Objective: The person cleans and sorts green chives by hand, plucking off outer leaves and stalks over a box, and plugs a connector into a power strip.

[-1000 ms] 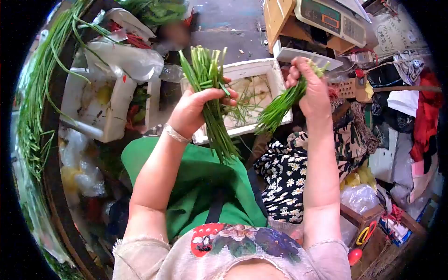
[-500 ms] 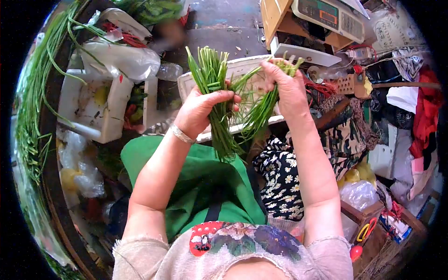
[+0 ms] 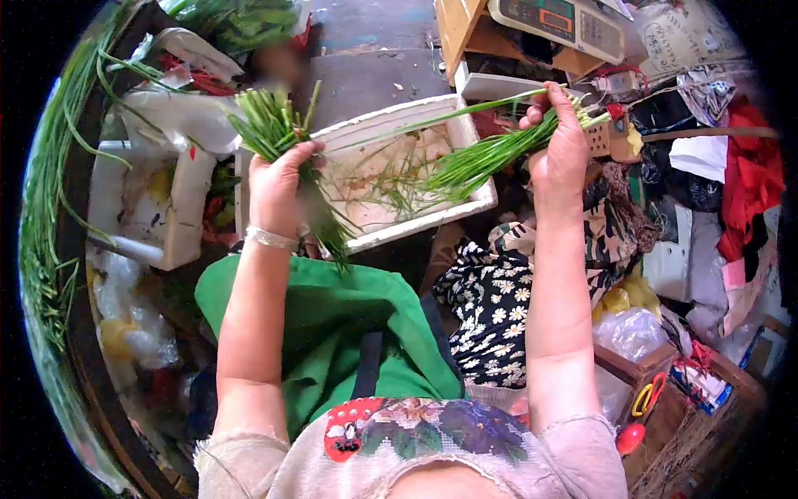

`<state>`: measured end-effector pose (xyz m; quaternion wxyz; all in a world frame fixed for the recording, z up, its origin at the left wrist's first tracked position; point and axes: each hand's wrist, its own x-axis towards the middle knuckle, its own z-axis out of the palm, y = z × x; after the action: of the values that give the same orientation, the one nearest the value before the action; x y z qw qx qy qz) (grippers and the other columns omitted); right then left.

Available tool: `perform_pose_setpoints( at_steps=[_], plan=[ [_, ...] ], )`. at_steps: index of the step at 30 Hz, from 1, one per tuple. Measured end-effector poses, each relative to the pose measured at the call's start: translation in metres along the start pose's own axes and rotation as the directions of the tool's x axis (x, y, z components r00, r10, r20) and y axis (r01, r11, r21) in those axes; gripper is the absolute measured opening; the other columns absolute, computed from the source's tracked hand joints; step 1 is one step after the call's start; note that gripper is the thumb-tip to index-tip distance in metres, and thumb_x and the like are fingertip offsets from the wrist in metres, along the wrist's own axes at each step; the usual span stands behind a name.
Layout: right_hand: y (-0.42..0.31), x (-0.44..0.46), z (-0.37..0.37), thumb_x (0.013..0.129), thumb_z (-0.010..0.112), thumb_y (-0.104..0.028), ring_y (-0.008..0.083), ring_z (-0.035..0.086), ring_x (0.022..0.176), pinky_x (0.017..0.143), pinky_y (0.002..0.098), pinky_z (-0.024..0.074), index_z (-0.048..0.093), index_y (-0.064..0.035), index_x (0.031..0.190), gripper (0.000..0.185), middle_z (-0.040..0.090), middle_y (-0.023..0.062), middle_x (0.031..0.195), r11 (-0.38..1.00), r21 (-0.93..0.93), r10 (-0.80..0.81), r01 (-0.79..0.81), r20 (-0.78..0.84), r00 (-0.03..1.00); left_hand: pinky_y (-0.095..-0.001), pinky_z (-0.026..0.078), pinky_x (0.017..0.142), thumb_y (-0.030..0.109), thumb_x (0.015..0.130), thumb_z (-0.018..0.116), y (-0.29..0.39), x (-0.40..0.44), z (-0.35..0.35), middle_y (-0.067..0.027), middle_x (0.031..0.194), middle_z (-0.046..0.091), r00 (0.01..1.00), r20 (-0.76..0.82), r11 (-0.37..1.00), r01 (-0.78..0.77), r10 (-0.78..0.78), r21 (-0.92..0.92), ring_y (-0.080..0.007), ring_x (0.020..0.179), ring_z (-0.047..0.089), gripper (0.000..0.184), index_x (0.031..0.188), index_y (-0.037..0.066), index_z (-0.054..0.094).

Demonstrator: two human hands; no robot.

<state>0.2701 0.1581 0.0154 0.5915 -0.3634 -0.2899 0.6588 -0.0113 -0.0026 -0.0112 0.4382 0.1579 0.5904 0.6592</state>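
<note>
My left hand [image 3: 281, 187] is wrapped round a thick bundle of green stalks [image 3: 268, 125], cut ends up and thin tips hanging below. On the right, my right hand [image 3: 559, 150] grips a second green bunch [image 3: 499, 156], its pale cut ends pointing right and its tips pointing left. A single long stalk [image 3: 449, 111] stretches leftward from my right fingers. Between and below the hands sits a white foam box [image 3: 391, 230] with loose green bits on its stained bottom.
Long green stalks [image 3: 50, 200] line the left edge. Another white foam box [image 3: 187, 216] stands at left. A scale [image 3: 573, 23] is at the upper right. Green cloth [image 3: 324, 324] covers my lap. A wooden box [image 3: 661, 416] with red-handled scissors [image 3: 648, 395] lies lower right.
My hands came together, then moved apart. The left bundle has shifted left, and the right bunch has swung right. One long stalk now stretches out from my right fingers.
</note>
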Motion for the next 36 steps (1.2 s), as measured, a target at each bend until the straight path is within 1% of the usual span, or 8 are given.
perform_pose_setpoints(
  at_steps=[3,9,14,19,21,25,27,36],
  plan=[
    [0.001,-0.001,0.001,0.090,0.063,-0.014,0.0157,0.063,0.066,0.059,0.0301,0.0513,0.061,-0.0050,0.091,0.010,0.068,0.0087,0.082,0.996,-0.085,-0.025,0.027,0.028,0.999,-0.0305,0.053,0.063,0.001,0.081,0.067,0.005,-0.004,0.002,-0.0117,0.088,0.069,0.997,-0.043,0.998,-0.058,0.059,0.019,-0.0195,0.075,0.066,0.023,0.102,0.000,0.060],
    [0.030,-0.025,0.025,0.088,0.066,-0.021,0.0102,0.054,0.058,0.056,0.0240,0.0437,0.064,-0.0061,0.091,0.015,0.059,0.0000,0.068,0.926,-0.374,0.125,-0.049,0.180,0.976,-0.0291,0.052,0.064,0.005,0.083,0.066,0.001,-0.024,0.026,-0.0120,0.088,0.069,0.938,0.305,0.982,0.185,-0.164,-0.042,-0.0190,0.074,0.065,0.024,0.106,0.003,0.058],
    [0.052,-0.045,0.040,0.087,0.070,-0.016,0.0049,0.049,0.055,0.051,0.0196,0.0396,0.068,-0.0062,0.101,0.017,0.057,-0.0053,0.068,0.902,-0.411,0.286,-0.135,0.333,0.899,-0.0320,0.053,0.068,0.004,0.085,0.065,-0.006,-0.029,0.036,-0.0126,0.088,0.069,0.892,0.393,0.970,0.244,-0.221,-0.009,-0.0207,0.076,0.066,0.024,0.107,0.003,0.057],
    [0.052,-0.054,0.046,0.086,0.069,-0.012,0.0064,0.048,0.054,0.051,0.0220,0.0372,0.064,-0.0067,0.086,0.007,0.054,-0.0038,0.062,0.901,-0.415,0.268,-0.125,0.307,0.913,-0.0309,0.054,0.068,0.004,0.084,0.066,-0.009,-0.031,0.039,-0.0131,0.088,0.069,0.875,0.422,0.964,0.267,-0.236,-0.015,-0.0196,0.074,0.066,0.021,0.104,0.001,0.059],
    [0.039,-0.043,0.044,0.087,0.068,-0.012,0.0073,0.048,0.053,0.051,0.0228,0.0378,0.064,-0.0068,0.084,0.008,0.053,-0.0035,0.061,0.924,-0.381,0.097,-0.034,0.147,0.984,-0.0304,0.054,0.067,0.004,0.083,0.066,-0.009,-0.024,0.033,-0.0131,0.088,0.069,0.916,0.347,0.978,0.209,-0.203,0.020,-0.0197,0.075,0.066,0.022,0.103,0.000,0.060],
    [0.016,-0.018,0.020,0.088,0.067,-0.012,0.0089,0.043,0.053,0.052,0.0266,0.0412,0.064,-0.0032,0.090,0.010,0.043,-0.0040,0.062,0.992,-0.119,0.047,-0.041,0.046,0.998,-0.0285,0.054,0.061,0.003,0.081,0.068,-0.004,-0.020,0.024,-0.0116,0.085,0.070,0.971,0.212,0.993,0.107,-0.114,0.044,-0.0185,0.071,0.066,0.022,0.102,0.001,0.060],
    [0.013,-0.012,0.012,0.084,0.071,-0.010,0.0104,0.047,0.050,0.048,0.0266,0.0412,0.060,-0.0075,0.078,0.013,0.050,-0.0023,0.061,0.999,-0.001,0.038,-0.038,0.077,0.996,-0.0299,0.054,0.063,0.004,0.083,0.066,-0.006,-0.013,0.018,-0.0118,0.086,0.070,0.985,0.138,0.995,0.099,-0.099,0.011,-0.0193,0.072,0.066,0.018,0.100,0.000,0.061],
    [0.003,-0.010,0.010,0.086,0.069,-0.011,0.0112,0.051,0.055,0.051,0.0272,0.0436,0.063,-0.0065,0.086,0.008,0.053,-0.0006,0.064,0.999,0.034,0.000,-0.002,0.076,0.997,-0.0276,0.050,0.066,0.007,0.078,0.071,-0.001,-0.010,0.015,-0.0042,0.088,0.069,0.998,-0.017,0.998,-0.054,0.055,0.039,-0.0147,0.078,0.064,0.017,0.094,0.003,0.067]
  ],
)
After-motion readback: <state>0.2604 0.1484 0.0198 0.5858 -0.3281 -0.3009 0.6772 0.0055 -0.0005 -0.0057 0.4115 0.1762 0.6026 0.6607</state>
